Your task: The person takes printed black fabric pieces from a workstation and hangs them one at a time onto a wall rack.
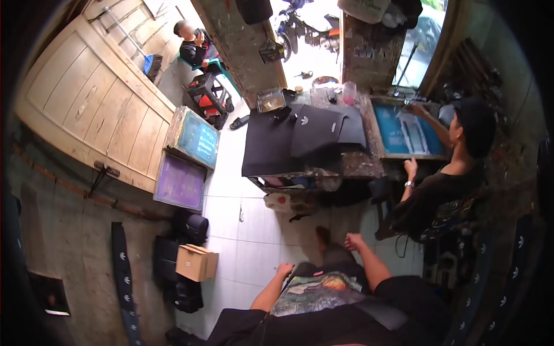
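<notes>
My left hand (285,270) hangs in front of my body at the left, fingers curled, over the white tiled floor; nothing shows in it. On the other side, my right hand (355,242) is raised with its fingers curled, and I cannot tell whether it holds anything small. Beyond both hands stands a worktable (359,166) with a stained edge. Dark fabric pieces lie on it, among them a dark panel with white printed logos (318,129). A blue-meshed screen printing frame (389,125) rests at the table's right part, touched by a co-worker.
A co-worker (450,186) stands at the right. Another person (194,47) sits outside the doorway. At left are a wooden door (86,95), leaning screen frames (179,179), a cardboard box (197,263) and black bundles (166,259). A clear tub (271,100) stands on the table.
</notes>
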`<move>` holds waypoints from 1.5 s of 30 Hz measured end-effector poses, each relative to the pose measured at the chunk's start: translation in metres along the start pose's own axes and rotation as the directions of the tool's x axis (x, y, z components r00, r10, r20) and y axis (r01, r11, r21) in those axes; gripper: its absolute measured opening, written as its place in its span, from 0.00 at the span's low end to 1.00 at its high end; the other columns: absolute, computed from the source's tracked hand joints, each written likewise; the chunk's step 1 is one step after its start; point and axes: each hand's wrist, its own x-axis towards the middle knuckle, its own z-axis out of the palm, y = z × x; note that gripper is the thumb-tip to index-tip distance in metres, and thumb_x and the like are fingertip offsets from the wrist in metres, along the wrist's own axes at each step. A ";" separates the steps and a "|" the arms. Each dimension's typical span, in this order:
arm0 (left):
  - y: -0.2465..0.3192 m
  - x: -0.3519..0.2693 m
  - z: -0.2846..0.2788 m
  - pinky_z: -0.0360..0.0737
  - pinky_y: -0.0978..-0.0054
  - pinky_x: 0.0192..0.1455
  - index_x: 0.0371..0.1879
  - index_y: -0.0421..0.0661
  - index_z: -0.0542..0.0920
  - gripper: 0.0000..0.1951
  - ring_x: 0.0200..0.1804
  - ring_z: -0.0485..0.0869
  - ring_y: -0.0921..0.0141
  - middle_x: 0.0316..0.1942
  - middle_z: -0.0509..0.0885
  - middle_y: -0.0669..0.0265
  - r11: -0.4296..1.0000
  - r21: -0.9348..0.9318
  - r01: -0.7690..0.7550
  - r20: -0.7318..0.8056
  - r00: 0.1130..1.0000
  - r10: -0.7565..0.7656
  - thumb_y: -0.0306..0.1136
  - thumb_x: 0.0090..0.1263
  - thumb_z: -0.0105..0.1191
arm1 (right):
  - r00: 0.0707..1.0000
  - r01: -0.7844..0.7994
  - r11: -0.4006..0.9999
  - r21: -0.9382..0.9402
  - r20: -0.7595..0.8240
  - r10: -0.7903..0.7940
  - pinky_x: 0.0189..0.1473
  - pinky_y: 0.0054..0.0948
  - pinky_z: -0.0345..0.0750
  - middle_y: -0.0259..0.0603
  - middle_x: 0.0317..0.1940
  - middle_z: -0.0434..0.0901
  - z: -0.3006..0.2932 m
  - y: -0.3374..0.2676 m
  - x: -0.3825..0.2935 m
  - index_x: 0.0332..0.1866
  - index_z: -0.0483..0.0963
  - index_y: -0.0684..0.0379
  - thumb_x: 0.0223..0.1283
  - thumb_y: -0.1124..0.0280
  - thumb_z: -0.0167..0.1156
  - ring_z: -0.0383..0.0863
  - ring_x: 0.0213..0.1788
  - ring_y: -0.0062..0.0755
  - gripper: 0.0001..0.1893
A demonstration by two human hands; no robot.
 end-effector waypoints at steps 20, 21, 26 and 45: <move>0.104 0.206 -0.322 0.77 0.75 0.29 0.43 0.46 0.78 0.14 0.32 0.82 0.73 0.33 0.84 0.66 0.939 -0.314 0.138 0.473 0.881 0.028 0.42 0.68 0.45 | 0.987 0.140 0.336 0.931 -0.104 -0.122 0.42 0.35 0.79 0.48 0.46 0.78 0.190 -0.273 0.114 0.52 0.67 0.64 0.59 0.46 0.56 0.81 0.41 0.39 0.29; 0.101 0.205 -0.354 0.77 0.74 0.29 0.44 0.46 0.77 0.15 0.32 0.82 0.72 0.34 0.84 0.66 0.955 -0.277 0.109 0.478 0.877 0.038 0.42 0.68 0.45 | 0.979 0.175 0.219 0.960 -0.147 -0.140 0.42 0.36 0.80 0.49 0.46 0.77 0.201 -0.284 0.124 0.54 0.66 0.65 0.57 0.46 0.57 0.81 0.41 0.40 0.32; 0.095 0.259 -0.482 0.75 0.72 0.31 0.45 0.44 0.77 0.15 0.33 0.83 0.71 0.35 0.85 0.64 0.985 0.158 0.075 0.464 0.874 -0.141 0.41 0.66 0.47 | 0.864 0.368 0.046 0.929 -0.360 0.351 0.27 0.22 0.74 0.37 0.25 0.76 0.234 -0.351 0.156 0.35 0.72 0.57 0.43 0.53 0.72 0.76 0.25 0.29 0.22; 0.201 0.052 -0.281 0.65 0.60 0.63 0.58 0.39 0.70 0.36 0.56 0.74 0.58 0.55 0.74 0.55 0.975 -0.193 0.114 0.961 -0.176 0.211 0.62 0.64 0.44 | 0.288 0.942 0.099 0.322 -0.923 0.254 0.42 0.22 0.70 0.35 0.27 0.78 0.613 -0.073 -0.385 0.28 0.78 0.63 0.49 0.65 0.58 0.76 0.32 0.22 0.10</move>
